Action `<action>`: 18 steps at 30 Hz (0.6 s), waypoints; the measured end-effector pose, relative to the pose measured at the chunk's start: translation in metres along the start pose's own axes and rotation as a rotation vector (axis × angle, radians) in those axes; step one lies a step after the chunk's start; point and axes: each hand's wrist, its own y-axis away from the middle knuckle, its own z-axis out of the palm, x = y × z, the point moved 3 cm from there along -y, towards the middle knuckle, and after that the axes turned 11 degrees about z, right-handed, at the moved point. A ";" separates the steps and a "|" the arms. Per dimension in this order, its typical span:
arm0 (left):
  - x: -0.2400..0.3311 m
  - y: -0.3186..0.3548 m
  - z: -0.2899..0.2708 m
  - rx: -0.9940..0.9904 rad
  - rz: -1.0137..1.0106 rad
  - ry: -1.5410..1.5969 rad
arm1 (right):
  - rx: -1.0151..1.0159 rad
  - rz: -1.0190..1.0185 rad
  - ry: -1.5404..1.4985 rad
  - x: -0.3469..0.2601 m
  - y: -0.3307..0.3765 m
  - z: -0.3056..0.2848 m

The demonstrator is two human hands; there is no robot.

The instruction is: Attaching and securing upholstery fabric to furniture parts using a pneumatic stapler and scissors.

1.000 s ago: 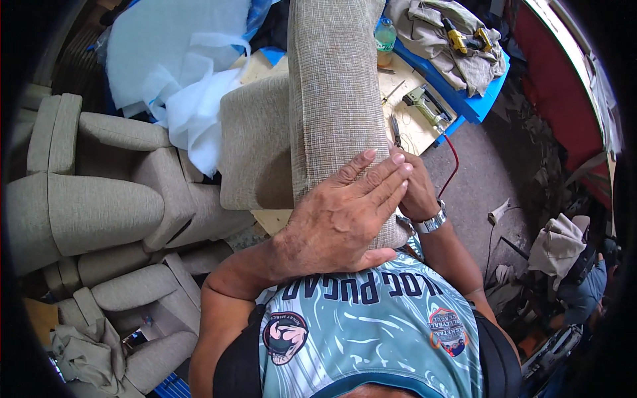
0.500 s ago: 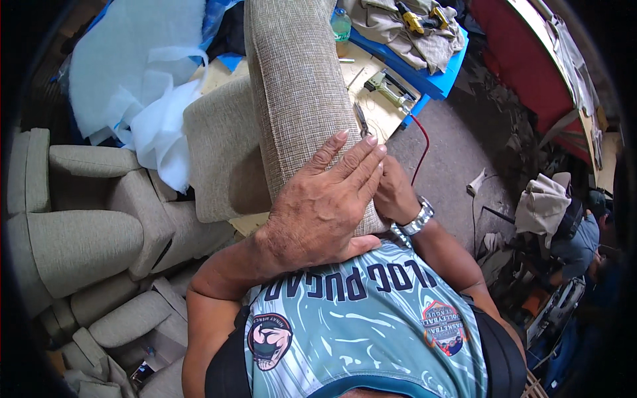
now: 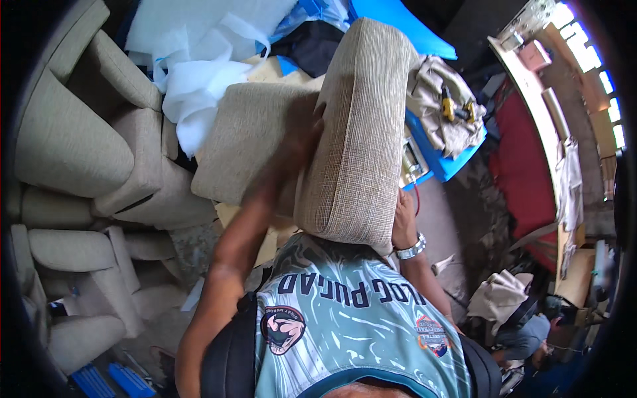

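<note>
A long beige woven-fabric padded piece, like a sofa armrest (image 3: 365,126), stands upright in front of my chest, its near end against my shirt. My left hand (image 3: 304,132) lies along its left side, smeared by motion, so its fingers cannot be made out. At the lower right side, my right hand (image 3: 403,222), with a metal watch (image 3: 413,247) on the wrist, grips the edge; its fingers are partly hidden behind the fabric. A flat beige padded panel (image 3: 242,136) lies to the left, beneath my left forearm.
White batting (image 3: 206,89) is heaped at the far left. A yellow-and-black power drill (image 3: 458,109) rests on cloth over a blue surface (image 3: 434,149). The nail gun (image 3: 413,159) is partly hidden. Beige sofas (image 3: 73,132) stand at left; another person (image 3: 531,335) is at lower right.
The armrest now leans to the right and covers part of the nail gun. My left hand has left its top for its left side. The view has shifted.
</note>
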 end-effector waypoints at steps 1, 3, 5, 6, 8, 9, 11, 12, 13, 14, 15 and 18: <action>-0.011 0.001 0.004 0.018 0.019 0.024 | -0.021 -0.021 -0.065 0.000 0.002 0.003; -0.043 0.008 0.019 0.133 0.110 0.546 | -0.052 -0.031 -0.177 0.008 0.004 0.012; -0.042 -0.007 0.006 0.074 0.177 0.558 | -0.026 -0.169 0.047 -0.005 0.012 0.018; -0.038 -0.020 0.003 0.016 0.240 0.550 | -0.005 -0.225 0.268 0.003 0.011 0.006; -0.013 -0.060 -0.002 0.013 0.306 0.485 | -0.032 -0.007 -0.234 -0.008 0.018 0.014; 0.003 -0.079 -0.001 -0.004 0.306 0.396 | -0.052 -0.009 -0.206 -0.008 0.015 0.009; 0.014 -0.115 0.010 0.054 0.387 0.003 | -0.056 -0.016 -0.137 0.004 0.011 -0.003; 0.021 -0.129 0.023 0.059 0.343 -0.055 | -0.042 -0.068 -0.118 0.003 0.011 -0.008; 0.028 -0.135 0.037 0.047 0.256 -0.148 | -0.025 0.002 -0.124 0.012 0.010 -0.018; 0.041 -0.145 0.049 0.038 0.181 -0.246 | -0.009 0.059 -0.132 0.020 0.003 -0.028; 0.052 -0.147 0.066 0.020 0.069 -0.370 | 0.045 0.039 -0.085 0.030 0.001 -0.038; 0.065 -0.134 0.097 0.078 0.078 -0.443 | -0.009 -0.021 -0.163 0.012 0.009 -0.045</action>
